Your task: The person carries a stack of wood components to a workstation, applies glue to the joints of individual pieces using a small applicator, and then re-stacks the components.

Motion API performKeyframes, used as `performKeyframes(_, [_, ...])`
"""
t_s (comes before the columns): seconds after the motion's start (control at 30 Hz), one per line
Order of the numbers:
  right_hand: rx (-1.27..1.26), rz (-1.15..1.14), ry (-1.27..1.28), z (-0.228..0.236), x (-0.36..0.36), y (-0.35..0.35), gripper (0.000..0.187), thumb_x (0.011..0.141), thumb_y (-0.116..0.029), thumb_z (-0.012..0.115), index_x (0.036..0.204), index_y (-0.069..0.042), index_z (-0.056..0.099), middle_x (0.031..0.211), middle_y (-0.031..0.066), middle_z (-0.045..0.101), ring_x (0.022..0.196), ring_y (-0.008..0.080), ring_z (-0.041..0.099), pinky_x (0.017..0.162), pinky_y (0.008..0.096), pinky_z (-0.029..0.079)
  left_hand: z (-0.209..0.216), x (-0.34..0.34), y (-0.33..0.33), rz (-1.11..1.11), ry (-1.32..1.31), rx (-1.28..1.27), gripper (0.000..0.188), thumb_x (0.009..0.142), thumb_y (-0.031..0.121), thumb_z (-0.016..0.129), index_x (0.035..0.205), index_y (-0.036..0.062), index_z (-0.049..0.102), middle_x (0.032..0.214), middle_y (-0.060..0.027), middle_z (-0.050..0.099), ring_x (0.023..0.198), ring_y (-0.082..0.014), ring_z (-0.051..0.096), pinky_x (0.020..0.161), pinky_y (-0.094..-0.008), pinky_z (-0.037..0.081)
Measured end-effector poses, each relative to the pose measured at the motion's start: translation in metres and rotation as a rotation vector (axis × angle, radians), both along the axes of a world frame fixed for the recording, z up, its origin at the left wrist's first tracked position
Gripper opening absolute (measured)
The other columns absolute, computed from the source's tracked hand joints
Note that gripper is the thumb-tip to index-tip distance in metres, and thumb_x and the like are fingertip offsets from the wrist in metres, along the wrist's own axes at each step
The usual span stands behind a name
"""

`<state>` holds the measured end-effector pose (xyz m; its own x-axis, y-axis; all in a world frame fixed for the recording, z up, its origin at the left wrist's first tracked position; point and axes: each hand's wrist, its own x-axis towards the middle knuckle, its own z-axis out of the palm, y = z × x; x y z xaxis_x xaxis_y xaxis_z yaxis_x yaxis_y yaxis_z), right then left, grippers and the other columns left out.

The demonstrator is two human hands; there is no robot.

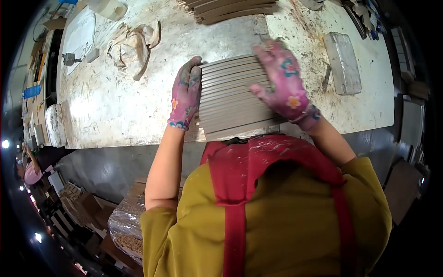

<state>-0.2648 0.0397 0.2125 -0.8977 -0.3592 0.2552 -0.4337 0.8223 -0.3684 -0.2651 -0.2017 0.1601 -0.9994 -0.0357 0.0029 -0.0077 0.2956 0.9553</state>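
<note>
A row of thin grey-brown strips (230, 94) lies side by side on the worktable, close to its front edge. My left hand (187, 94), in a pink flowered glove, rests along the left ends of the strips with its fingers stretched out. At the right ends is my right hand (286, 85), gloved alike, its fingers extended and its thumb apart over the strips. Slight motion blur softens the right fingertips. Both hands are open, with the strips between them.
The stained white worktable (138, 106) holds a crumpled cloth (131, 48) at left and a wrapped grey block (342, 63) at right. More brown strips (230, 10) are stacked at the far side. A plastic-wrapped stack (129, 221) stands below left. Another person (32, 173) is far left.
</note>
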Motion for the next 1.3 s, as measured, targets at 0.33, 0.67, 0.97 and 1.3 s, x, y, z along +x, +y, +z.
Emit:
performKeyframes(0.33, [0.293, -0.018, -0.038, -0.021, 0.007, -0.013, 0.067, 0.083, -0.059, 0.045, 0.136, -0.018, 0.038, 0.14, 0.0133, 0.036, 0.125, 0.0314, 0.036, 0.106, 0.0493, 0.019, 0.041, 0.08, -0.035, 0.014, -0.425, 0.323, 0.078, 0.081, 0.003, 0.065, 0.143, 0.0074, 0.018, 0.135, -0.0148, 0.035, 0.127, -0.024, 0.037, 0.096, -0.0335, 0.042])
performKeyframes(0.67, [0.291, 0.029, -0.094, -0.017, 0.035, -0.03, 0.066, 0.087, -0.055, 0.042, 0.14, -0.017, 0.031, 0.144, 0.0174, 0.028, 0.128, 0.0398, 0.034, 0.107, 0.0526, 0.014, 0.03, 0.104, -0.013, -0.073, -0.47, 0.24, 0.074, 0.084, 0.008, 0.062, 0.144, 0.0119, 0.019, 0.137, -0.0108, 0.033, 0.117, -0.0202, 0.041, 0.09, -0.0319, 0.043])
performKeyframes(0.97, [0.321, 0.01, -0.095, -0.019, 0.037, -0.031, 0.066, 0.088, -0.053, 0.043, 0.142, -0.02, 0.026, 0.145, 0.0167, 0.028, 0.127, 0.0401, 0.036, 0.107, 0.054, 0.015, 0.05, 0.081, -0.015, -0.178, -0.559, 0.123, 0.079, 0.081, 0.009, 0.067, 0.143, 0.0117, 0.018, 0.129, -0.0129, 0.04, 0.109, -0.0202, 0.048, 0.08, -0.029, 0.047])
performKeyframes(1.3, [0.329, 0.008, -0.088, -0.02, 0.037, -0.032, 0.066, 0.087, -0.053, 0.043, 0.142, -0.02, 0.026, 0.144, 0.0164, 0.028, 0.126, 0.04, 0.037, 0.107, 0.0536, 0.015, 0.041, 0.077, -0.015, -0.199, -0.565, 0.094, 0.086, 0.076, 0.011, 0.072, 0.142, 0.0117, 0.018, 0.125, -0.0119, 0.044, 0.105, -0.0198, 0.051, 0.081, -0.0287, 0.047])
